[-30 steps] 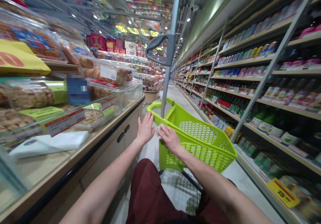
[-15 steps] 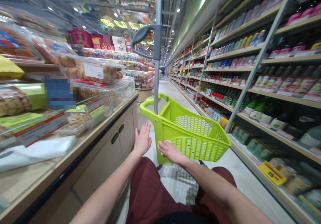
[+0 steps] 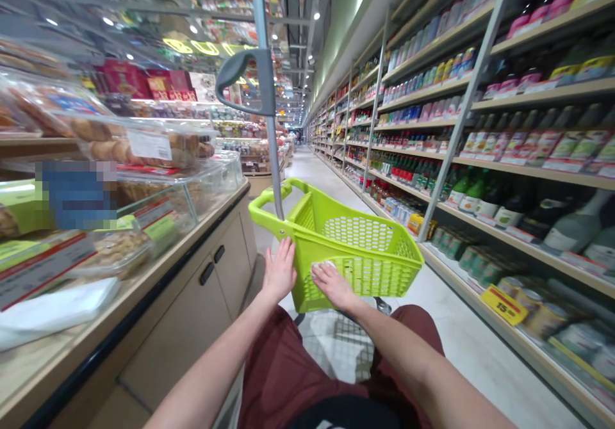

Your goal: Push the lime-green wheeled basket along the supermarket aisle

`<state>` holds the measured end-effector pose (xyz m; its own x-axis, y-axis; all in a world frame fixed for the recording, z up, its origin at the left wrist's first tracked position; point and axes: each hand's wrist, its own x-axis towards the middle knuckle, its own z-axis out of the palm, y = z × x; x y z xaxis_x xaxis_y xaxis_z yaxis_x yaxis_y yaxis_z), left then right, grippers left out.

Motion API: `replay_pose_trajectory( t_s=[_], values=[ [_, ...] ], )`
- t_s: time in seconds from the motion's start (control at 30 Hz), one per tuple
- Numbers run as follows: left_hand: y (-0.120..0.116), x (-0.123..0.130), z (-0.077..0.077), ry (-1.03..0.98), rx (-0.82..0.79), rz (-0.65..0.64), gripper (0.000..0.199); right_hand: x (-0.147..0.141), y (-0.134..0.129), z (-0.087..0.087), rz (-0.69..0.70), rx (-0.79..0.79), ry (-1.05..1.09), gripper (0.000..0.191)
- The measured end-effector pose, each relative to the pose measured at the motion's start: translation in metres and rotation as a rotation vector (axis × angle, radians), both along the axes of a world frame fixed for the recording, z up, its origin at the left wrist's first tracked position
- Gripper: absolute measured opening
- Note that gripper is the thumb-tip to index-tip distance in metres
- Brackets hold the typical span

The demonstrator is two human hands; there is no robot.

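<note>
In front of my knees stands a lime-green shopping basket (image 3: pixel 384 272) on wheels, its side wall pierced with holes. A grey pull handle (image 3: pixel 270 83) on a metal pole rises from its near left corner. With my right hand (image 3: pixel 334 285) I press a white cloth (image 3: pixel 316 267) flat against the basket's side; most of the cloth is hidden under the fingers. My left hand (image 3: pixel 280 272) is open, fingers stretched upward, at the basket's left end, and seems to touch it.
On the left, a wooden counter (image 3: pixel 177 307) carries clear boxes of baked goods and a white folded packet (image 3: pixel 57 310). Shelves (image 3: pixel 528 166) of bottles and cans line the right. A yellow price tag (image 3: pixel 504 304) juts from the lowest shelf. The tiled aisle (image 3: pixel 327 179) runs ahead.
My left hand has come up and right to the basket's end. My right hand with the cloth has slid right and slightly up along the side. The view has turned a little right.
</note>
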<state>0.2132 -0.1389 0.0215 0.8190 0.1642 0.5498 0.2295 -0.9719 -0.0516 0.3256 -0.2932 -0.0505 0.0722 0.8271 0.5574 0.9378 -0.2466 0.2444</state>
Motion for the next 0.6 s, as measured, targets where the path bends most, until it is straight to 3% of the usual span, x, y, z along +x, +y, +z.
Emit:
replay_pose_trajectory(
  t_s=[0.1,0.3,0.37,0.43,0.6],
  values=[
    [-0.008,0.002,-0.011,0.038,0.015,-0.035,0.062,-0.004,-0.010,-0.006,-0.002,-0.011,0.039,0.026],
    [-0.026,0.010,-0.006,0.054,0.037,-0.066,0.062,0.013,-0.013,0.052,-0.084,0.318,0.085,0.029],
    [-0.033,0.013,-0.001,0.061,0.047,-0.073,0.063,0.019,-0.015,0.057,-0.108,0.325,0.075,0.031],
    [-0.040,0.016,0.001,0.080,0.059,-0.091,0.063,0.020,-0.019,0.044,-0.116,0.264,0.069,0.032],
    [-0.057,0.020,-0.011,0.154,0.084,-0.160,0.063,0.009,-0.032,-0.014,-0.131,0.096,0.113,0.028]
  ],
)
